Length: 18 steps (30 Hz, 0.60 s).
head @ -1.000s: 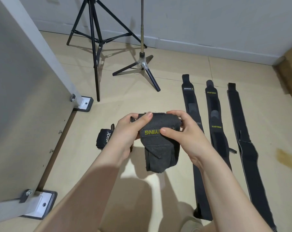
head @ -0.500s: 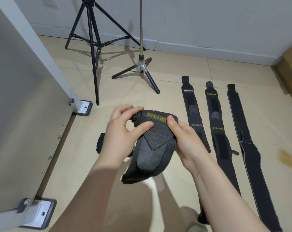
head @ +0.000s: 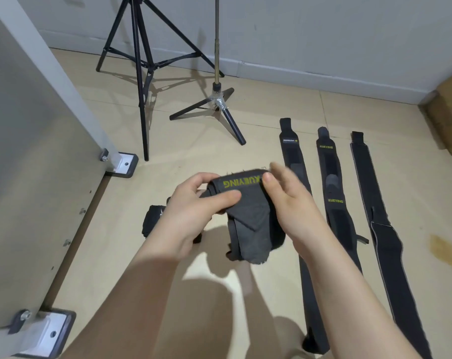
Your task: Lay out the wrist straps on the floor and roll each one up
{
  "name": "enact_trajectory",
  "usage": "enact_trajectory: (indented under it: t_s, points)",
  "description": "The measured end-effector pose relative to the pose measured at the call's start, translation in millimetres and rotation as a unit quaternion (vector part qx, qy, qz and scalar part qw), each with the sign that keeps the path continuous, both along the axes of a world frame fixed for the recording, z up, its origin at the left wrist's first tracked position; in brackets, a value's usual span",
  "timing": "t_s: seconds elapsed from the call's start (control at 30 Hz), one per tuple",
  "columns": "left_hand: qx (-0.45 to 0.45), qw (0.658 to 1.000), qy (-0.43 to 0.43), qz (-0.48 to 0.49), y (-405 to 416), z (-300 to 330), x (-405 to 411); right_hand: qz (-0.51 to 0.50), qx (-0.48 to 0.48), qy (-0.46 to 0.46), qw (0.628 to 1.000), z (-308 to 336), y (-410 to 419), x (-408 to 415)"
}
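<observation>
Presently, grey XUEYING wrist strap point(head: 248, 218) held above floor point(head: 194, 141), partly rolled, loose end hanging. Left hand point(head: 194, 216) pinches roll's left end; right hand point(head: 292, 203) grips right end. Rolled black strap point(head: 152, 220) on floor behind left hand. Three flat straps point(head: 333, 193) lie parallel at right. Black tripod point(head: 142, 73) beyond.

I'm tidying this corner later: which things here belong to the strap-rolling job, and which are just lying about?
Job: the XUEYING strap in the left hand and right hand; three flat straps; rolled strap.
Lying about: black tripod; light stand; cardboard box; white panel.
</observation>
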State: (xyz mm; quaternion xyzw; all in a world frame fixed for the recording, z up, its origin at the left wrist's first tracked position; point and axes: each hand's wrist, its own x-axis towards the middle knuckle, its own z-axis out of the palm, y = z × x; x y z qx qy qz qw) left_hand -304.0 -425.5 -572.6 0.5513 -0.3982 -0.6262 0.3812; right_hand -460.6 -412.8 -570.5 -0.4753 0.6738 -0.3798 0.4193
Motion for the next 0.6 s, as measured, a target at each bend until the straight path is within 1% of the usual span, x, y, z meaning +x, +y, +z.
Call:
enact_trajectory:
  t_s: [0.07, 0.1, 0.13, 0.2, 0.23, 0.37, 0.43, 0.6]
  points:
    - [0.013, 0.997, 0.016, 0.072, -3, 0, 1, -0.064, -0.083, 0.068, 0.992, 4, 2, 2]
    - [0.023, 0.994, 0.033, 0.102, -4, 1, 2, -0.081, -0.107, 0.068, 0.989, 6, 4, 5]
    - [0.033, 0.990, 0.063, 0.119, -6, 2, 4, -0.077, -0.109, 0.051, 0.990, 8, 6, 9]
    - [0.051, 0.982, 0.131, 0.124, -7, 4, 5, -0.051, -0.064, 0.008, 0.997, 7, 8, 16]
    - [0.056, 0.980, 0.151, 0.120, -7, 5, 5, -0.043, -0.046, -0.001, 0.998, 6, 8, 19]
    - [0.046, 0.976, 0.169, 0.127, -5, 8, 2, -0.030, -0.059, -0.035, 0.997, 5, 8, 24]
    - [0.031, 0.976, 0.164, 0.137, -4, 8, 1, -0.027, -0.067, -0.034, 0.997, 5, 9, 26]
    - [-0.004, 0.973, 0.147, 0.178, -2, 7, -1, -0.018, -0.034, -0.049, 0.998, 3, 9, 27]
